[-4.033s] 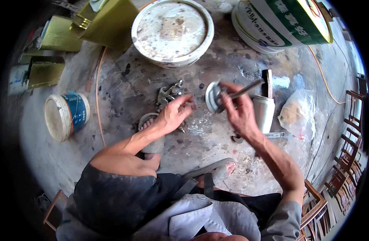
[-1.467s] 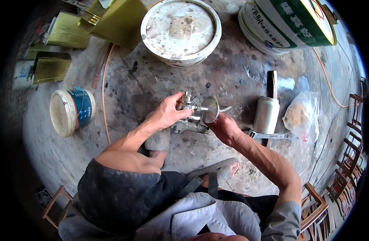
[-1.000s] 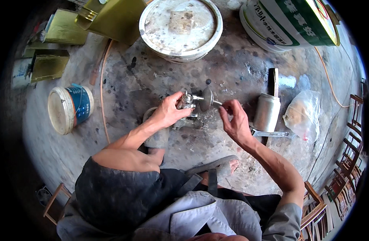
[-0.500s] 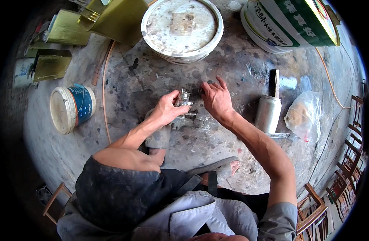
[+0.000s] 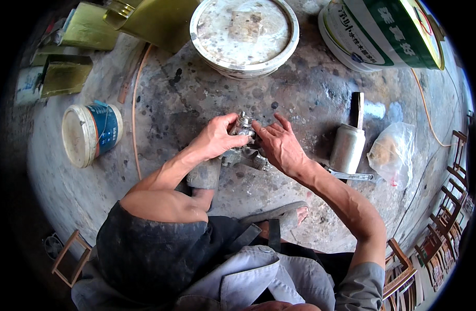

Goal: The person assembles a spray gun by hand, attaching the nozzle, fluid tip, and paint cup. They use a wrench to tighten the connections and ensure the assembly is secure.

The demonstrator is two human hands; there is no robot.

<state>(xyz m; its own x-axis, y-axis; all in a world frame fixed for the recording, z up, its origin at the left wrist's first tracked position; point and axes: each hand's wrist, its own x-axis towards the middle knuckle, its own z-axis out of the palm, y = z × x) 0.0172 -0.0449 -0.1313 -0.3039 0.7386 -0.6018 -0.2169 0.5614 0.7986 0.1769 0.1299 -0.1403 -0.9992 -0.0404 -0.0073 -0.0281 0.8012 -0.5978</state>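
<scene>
My left hand (image 5: 217, 137) is closed round a silver metal paint spray gun (image 5: 244, 122), thumb on the near side and fingers behind. The gun's narrow tip points up, and its lower metal parts spread out below my hand. At the gun's right side is my right hand (image 5: 281, 146), its thumb and forefinger bent against the metal and another finger raised. Whatever small piece those fingertips may pinch is hidden. To the right, a silver metal cup (image 5: 347, 149) stands on the stained floor (image 5: 310, 116), with a wrench (image 5: 358, 177) lying by its base.
A lidded white bucket (image 5: 244, 28) stands ahead, with a large green and white pail (image 5: 378, 33) to its right. At left are a small blue and white bucket (image 5: 92, 136), gold tins (image 5: 66, 78) and a hose (image 5: 135, 111). A clear plastic bag (image 5: 392, 153) lies at right.
My right hand has come left from beside the spray gun to touch it. The gun's lower part has turned slightly in my left hand. The view has shifted a little.
</scene>
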